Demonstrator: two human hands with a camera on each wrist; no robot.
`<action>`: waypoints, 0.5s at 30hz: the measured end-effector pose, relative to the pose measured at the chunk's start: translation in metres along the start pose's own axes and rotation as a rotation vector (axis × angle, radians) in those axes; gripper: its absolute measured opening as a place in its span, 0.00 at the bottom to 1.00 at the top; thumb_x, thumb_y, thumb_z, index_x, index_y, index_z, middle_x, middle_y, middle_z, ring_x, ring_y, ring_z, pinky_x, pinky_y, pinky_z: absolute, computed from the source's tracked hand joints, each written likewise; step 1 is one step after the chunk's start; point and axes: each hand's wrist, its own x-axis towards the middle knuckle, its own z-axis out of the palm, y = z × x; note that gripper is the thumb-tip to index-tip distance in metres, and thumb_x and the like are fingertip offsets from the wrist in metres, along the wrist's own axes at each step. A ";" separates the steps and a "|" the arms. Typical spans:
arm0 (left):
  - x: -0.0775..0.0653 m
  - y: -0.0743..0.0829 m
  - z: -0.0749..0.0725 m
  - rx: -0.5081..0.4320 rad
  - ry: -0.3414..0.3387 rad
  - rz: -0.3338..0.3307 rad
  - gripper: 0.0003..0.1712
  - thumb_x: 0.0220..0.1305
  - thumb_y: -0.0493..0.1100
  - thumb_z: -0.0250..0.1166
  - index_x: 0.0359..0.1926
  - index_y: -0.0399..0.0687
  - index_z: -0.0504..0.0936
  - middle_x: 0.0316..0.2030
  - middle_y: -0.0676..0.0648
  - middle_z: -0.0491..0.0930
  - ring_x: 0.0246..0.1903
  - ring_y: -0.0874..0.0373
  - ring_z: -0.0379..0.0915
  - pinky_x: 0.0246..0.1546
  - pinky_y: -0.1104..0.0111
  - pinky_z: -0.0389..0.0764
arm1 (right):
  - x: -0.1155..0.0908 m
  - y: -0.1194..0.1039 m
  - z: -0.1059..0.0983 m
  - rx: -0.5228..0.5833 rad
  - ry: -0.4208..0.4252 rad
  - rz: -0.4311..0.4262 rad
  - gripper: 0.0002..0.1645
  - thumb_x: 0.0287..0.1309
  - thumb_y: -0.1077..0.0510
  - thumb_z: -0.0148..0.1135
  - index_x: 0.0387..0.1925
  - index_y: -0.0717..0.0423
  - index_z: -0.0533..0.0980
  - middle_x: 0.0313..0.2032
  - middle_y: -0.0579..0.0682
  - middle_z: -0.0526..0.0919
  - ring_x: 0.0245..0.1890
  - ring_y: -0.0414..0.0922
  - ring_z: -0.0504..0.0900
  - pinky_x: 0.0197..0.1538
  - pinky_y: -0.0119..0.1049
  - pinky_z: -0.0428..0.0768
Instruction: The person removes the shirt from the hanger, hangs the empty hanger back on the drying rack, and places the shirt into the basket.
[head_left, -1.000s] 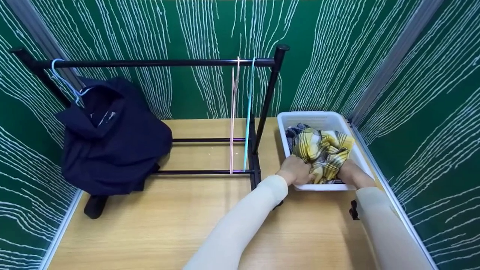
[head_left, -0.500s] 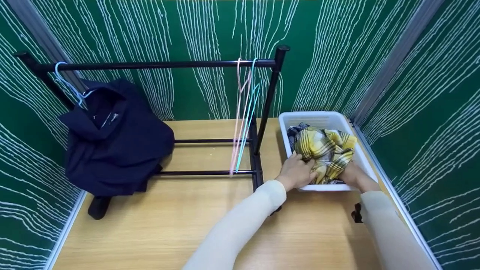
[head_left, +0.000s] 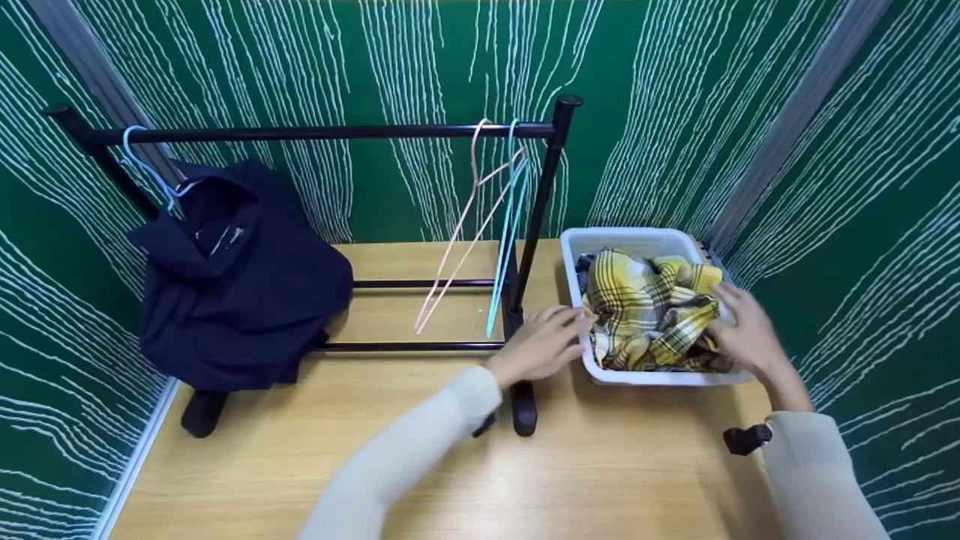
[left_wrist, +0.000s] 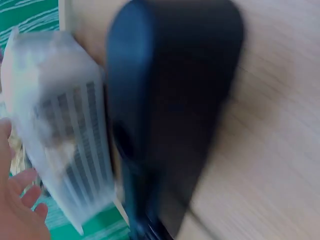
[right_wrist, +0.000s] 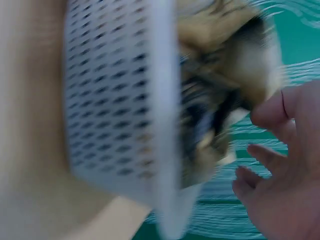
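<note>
A yellow, black and white plaid garment (head_left: 637,300) lies bunched in the white plastic basket (head_left: 675,379), with some dark plaid cloth under its left side. My left hand (head_left: 544,345) is at the basket's left rim, fingers loosely extended and holding nothing. Over the right side of the basket, my right hand (head_left: 746,330) has its fingers spread beside the garment. In the right wrist view, that hand (right_wrist: 285,165) shows relaxed fingers with nothing between them. The left wrist view has the left hand's fingers (left_wrist: 31,195) loose by the basket wall (left_wrist: 75,135).
A black clothes rack (head_left: 322,133) stands left of the basket, its foot (head_left: 525,412) close under my left wrist. A navy garment (head_left: 247,292) hangs there on a blue hanger (head_left: 150,176). Pink (head_left: 457,247) and turquoise hangers (head_left: 504,255) hang at the right end. Green walls enclose the table.
Both hands have come up out of the basket and moved apart, the left one leftward, the right one to the right. The plaid garment stays in the basket. The pink and turquoise hangers have swung.
</note>
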 end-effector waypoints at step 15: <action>-0.120 -0.102 -0.053 -0.255 0.104 -0.169 0.18 0.81 0.45 0.59 0.65 0.51 0.84 0.66 0.45 0.80 0.70 0.42 0.71 0.75 0.50 0.67 | -0.011 -0.097 0.026 0.066 0.171 -0.247 0.40 0.68 0.70 0.63 0.79 0.52 0.68 0.77 0.62 0.67 0.69 0.66 0.71 0.67 0.42 0.76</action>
